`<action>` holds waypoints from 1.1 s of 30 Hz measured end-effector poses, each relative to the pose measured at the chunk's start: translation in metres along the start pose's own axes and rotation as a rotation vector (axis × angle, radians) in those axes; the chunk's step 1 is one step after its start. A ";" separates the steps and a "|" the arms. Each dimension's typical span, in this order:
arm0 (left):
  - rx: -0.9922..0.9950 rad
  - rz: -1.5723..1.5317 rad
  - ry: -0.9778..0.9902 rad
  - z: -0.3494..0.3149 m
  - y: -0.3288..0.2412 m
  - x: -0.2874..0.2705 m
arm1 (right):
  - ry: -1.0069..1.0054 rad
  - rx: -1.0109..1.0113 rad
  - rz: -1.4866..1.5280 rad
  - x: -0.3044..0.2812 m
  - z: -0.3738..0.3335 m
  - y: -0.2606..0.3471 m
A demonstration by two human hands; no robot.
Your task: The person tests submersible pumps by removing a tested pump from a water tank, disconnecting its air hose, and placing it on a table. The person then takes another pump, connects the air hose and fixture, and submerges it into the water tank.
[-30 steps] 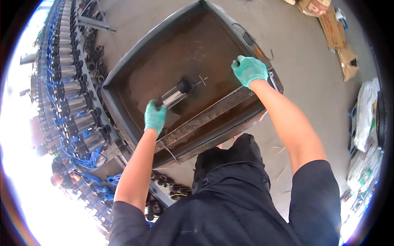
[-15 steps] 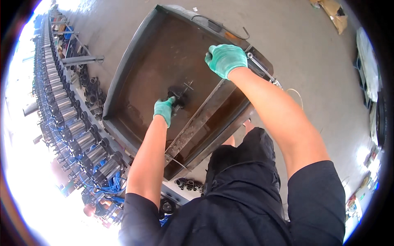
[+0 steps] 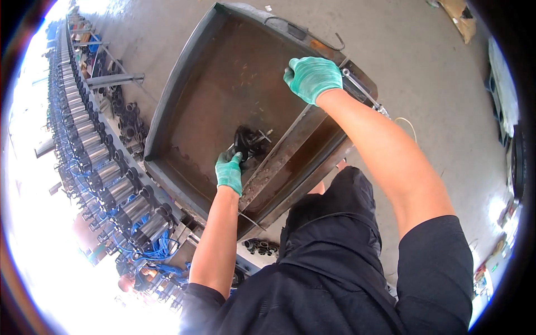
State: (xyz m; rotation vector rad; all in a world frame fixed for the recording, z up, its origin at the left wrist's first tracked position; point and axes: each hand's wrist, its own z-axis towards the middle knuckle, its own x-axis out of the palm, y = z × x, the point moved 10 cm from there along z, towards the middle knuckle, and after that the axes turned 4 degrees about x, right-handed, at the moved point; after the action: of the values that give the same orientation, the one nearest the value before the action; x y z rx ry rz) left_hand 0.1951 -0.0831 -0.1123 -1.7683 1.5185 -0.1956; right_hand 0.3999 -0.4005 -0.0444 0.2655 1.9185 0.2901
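Observation:
My left hand (image 3: 229, 170), in a green knit glove, is closed on a black metal part (image 3: 244, 142) inside a large brown-stained metal tray (image 3: 206, 84). Thin light rods stick out of the part, one with a crossbar near its right side; its exact kind does not show. My right hand (image 3: 314, 79), gloved the same way, is closed above the tray's right side, near the upper end of the dividing strip. Its curled fingers hide whatever they hold, if anything. Beside that wrist a shiny ratchet-like tool (image 3: 360, 86) lies along the tray's side compartment.
A long roller conveyor (image 3: 106, 167) runs along the left, with blue cables (image 3: 159, 245) at its near end. Dark ring-shaped parts (image 3: 131, 125) are piled beneath it. A bent black rod (image 3: 301, 29) rests on the tray's far rim. Brown cardboard (image 3: 459, 19) lies on the floor at far right.
My left hand has come slightly nearer and to the right, and the black part now stands tilted differently beside it. My right hand remains in nearly the same place above the tray.

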 end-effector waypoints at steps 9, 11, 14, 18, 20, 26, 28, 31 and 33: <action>0.087 -0.034 -0.003 0.023 0.023 -0.012 | 0.006 -0.014 -0.002 -0.002 0.000 0.008; 0.093 -0.019 0.006 0.021 0.020 -0.006 | 0.000 0.002 -0.007 -0.002 0.001 0.005; 0.104 -0.049 -0.048 0.016 0.018 -0.005 | 0.004 -0.001 -0.015 -0.001 0.000 0.003; 0.101 -0.033 -0.047 0.018 0.019 -0.006 | 0.007 0.006 -0.020 0.000 -0.001 0.004; 0.107 -0.019 -0.037 0.019 0.019 -0.006 | 0.001 0.002 -0.015 0.000 0.000 0.004; 0.135 -0.025 -0.071 0.015 0.014 -0.009 | 0.003 -0.005 -0.024 0.001 0.001 0.005; 0.158 -0.007 -0.065 0.015 0.013 -0.014 | 0.005 -0.011 -0.032 0.000 0.001 0.008; 0.218 -0.016 -0.072 0.005 0.001 -0.020 | 0.005 -0.013 -0.038 -0.001 0.001 0.008; 0.232 -0.061 -0.076 -0.011 -0.008 -0.023 | 0.002 -0.010 -0.038 -0.001 0.000 0.005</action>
State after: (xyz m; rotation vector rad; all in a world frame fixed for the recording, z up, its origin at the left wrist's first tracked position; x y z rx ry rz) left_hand 0.1884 -0.0675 -0.0919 -1.6193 1.3322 -0.3182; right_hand 0.4010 -0.3963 -0.0419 0.2220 1.9214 0.2748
